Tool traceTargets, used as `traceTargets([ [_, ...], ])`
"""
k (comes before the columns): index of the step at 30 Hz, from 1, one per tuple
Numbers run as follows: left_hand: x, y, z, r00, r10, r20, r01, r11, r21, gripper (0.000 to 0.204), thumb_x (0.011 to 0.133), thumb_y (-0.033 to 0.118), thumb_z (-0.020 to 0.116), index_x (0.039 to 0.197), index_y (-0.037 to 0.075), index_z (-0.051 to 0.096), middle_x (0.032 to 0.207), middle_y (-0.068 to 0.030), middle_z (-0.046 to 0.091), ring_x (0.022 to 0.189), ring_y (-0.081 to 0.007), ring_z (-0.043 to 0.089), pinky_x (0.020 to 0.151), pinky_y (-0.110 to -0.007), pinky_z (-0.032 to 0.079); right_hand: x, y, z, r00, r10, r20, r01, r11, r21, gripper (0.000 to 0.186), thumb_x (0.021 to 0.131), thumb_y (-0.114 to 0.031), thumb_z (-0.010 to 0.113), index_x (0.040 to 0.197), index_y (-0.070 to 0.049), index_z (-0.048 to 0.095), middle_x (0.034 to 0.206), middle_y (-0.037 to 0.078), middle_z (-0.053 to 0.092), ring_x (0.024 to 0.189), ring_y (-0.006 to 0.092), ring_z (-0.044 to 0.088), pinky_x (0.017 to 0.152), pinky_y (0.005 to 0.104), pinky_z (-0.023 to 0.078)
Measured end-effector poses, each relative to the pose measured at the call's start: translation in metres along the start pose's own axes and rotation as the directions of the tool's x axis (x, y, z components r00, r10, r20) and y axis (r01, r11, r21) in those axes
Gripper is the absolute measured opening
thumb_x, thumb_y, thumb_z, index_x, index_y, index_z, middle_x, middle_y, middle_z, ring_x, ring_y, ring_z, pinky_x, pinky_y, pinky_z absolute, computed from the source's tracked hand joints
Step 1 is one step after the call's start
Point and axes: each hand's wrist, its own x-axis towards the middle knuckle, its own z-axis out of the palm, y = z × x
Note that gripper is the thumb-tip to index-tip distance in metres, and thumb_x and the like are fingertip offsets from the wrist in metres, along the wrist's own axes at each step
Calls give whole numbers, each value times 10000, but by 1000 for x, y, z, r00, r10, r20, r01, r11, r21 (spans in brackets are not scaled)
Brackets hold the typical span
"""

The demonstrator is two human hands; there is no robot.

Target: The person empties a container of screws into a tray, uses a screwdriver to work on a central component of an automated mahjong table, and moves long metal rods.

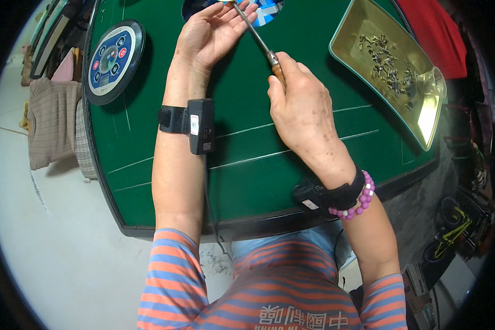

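Observation:
My right hand (302, 104) is closed around the wooden handle of a screwdriver (257, 37) with a long metal shaft. The shaft points up and left across the fingers of my left hand (217, 33). That hand is turned palm up with its fingers apart. At the shaft's tip, beside the left thumb, a small yellowish piece (225, 1) is cut off by the upper edge, so I cannot tell what it is. Beyond the fingers, blue and white things (267, 12) lie in a dark round opening or dish.
A gold tray (363, 77) at right holds many small screws (388, 63) and a clear cup (432, 83). At left is a round control panel (110, 60) on the green table (242, 181). A red cloth (437, 38) lies behind the tray; a cushioned seat (54, 118) stands left.

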Motion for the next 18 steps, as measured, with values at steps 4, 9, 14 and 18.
traceTargets([
  [4, 4, 1, -9, 1000, 18, 4, -18, 999, -35, 329, 986, 93, 441, 1239, -115, 475, 1287, -263, 509, 1217, -379, 488, 1112, -493, 377, -2, -9, 8, 999, -30, -24, 26, 987, -157, 276, 927, -165, 572, 1146, 3, 547, 909, 192, 634, 777, 410, 658, 693, 488, 533],
  [9, 8, -3, -7, 996, 95, 5, -95, 991, 96, 452, 1027, 133, 364, 1371, -147, 279, 1370, -340, 373, 1318, -471, 395, 1132, -546, 363, 5, -15, 8, 998, 20, -53, -27, 991, -133, 250, 930, -178, 579, 1122, -18, 569, 830, 175, 654, 756, 405, 657, 681, 488, 528],
  [14, 16, -2, -2, 968, 229, -105, -175, 910, 375, 426, 1061, 186, 295, 1367, -109, 314, 1340, -344, 380, 1234, -434, 491, 1031, -489, 491, 10, -12, 7, 981, 193, 30, -195, 968, 160, 242, 940, -181, 558, 1083, 7, 615, 683, 149, 627, 671, 325, 654, 615, 433, 496],
  [18, 27, 26, 17, 961, 191, -201, -1, 728, 686, 413, 1066, 175, 278, 1309, -143, 380, 1145, -327, 565, 991, -364, 675, 848, -373, 623, 15, -23, -3, 890, 365, 274, -455, 685, 568, 289, 949, -195, 573, 1110, 38, 632, 653, -18, 519, 581, 53, 447, 514, 244, 372],
])
